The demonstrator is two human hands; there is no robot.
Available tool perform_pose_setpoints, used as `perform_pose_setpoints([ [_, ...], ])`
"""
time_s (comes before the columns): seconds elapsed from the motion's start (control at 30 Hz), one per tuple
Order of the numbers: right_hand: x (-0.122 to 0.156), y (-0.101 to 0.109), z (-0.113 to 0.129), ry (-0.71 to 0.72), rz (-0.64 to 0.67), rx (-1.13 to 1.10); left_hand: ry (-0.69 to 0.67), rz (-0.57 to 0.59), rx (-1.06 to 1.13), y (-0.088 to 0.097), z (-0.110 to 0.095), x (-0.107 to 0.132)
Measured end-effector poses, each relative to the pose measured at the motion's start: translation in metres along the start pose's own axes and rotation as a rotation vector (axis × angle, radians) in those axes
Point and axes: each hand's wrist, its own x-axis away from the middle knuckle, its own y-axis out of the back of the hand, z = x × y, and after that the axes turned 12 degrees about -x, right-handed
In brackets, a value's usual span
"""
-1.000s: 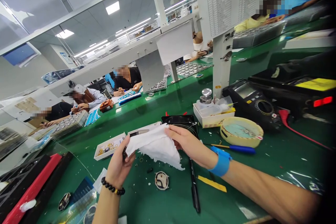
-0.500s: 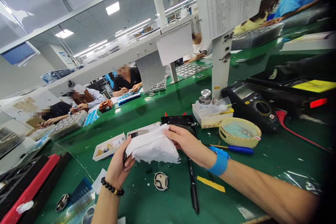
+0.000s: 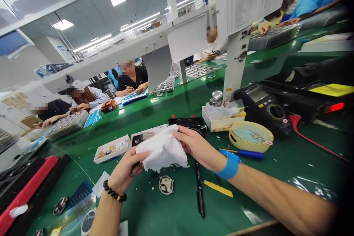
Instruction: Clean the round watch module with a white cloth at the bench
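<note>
A white cloth (image 3: 165,150) is stretched between my two hands above the green bench. My left hand (image 3: 132,163) pinches its left edge, thumb on top; the fingers beneath are partly hidden. At the cloth's upper right corner, my right hand (image 3: 193,143) grips it with thumb and fingers. Whatever may lie under or inside the cloth is hidden. Below it on the bench lies a round watch part (image 3: 166,185). A black marker pen (image 3: 200,195) and a yellow strip (image 3: 218,188) are to the right of that part.
Behind my hands stand a white box of small rings (image 3: 112,150), a box of bottles (image 3: 221,118) and a round yellow dish (image 3: 250,136). A blue-handled screwdriver (image 3: 250,154) and a multimeter (image 3: 265,107) are at right. A red-and-black tray (image 3: 30,195) is at left. Several people work across the bench.
My left hand has shifted its hold, its thumb now lying over the cloth's left edge. A dark round thing seen in that hand earlier is now out of sight. The view has tilted slightly.
</note>
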Motion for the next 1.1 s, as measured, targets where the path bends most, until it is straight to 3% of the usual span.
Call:
perform_pose_setpoints([
  [0.23,0.002,-0.002,0.003,-0.027,-0.007,-0.025,-0.012,-0.131,0.116,0.005,0.0,0.001],
  [0.5,0.001,0.003,-0.008,0.083,0.08,0.236,-0.044,-0.087,0.169,0.001,0.001,0.001],
  [0.6,0.0,0.003,-0.008,0.088,0.135,0.248,-0.066,-0.131,0.205,0.001,0.001,0.001],
  [0.8,0.001,0.001,-0.001,0.081,0.122,0.301,-0.133,-0.191,0.248,0.005,-0.002,0.002],
  [0.97,0.002,0.002,-0.001,0.069,0.106,0.294,-0.203,-0.128,0.211,0.004,-0.005,0.007],
  [1.1,0.008,0.002,-0.003,0.02,0.181,0.254,-0.187,-0.105,0.172,0.005,-0.004,0.006],
])
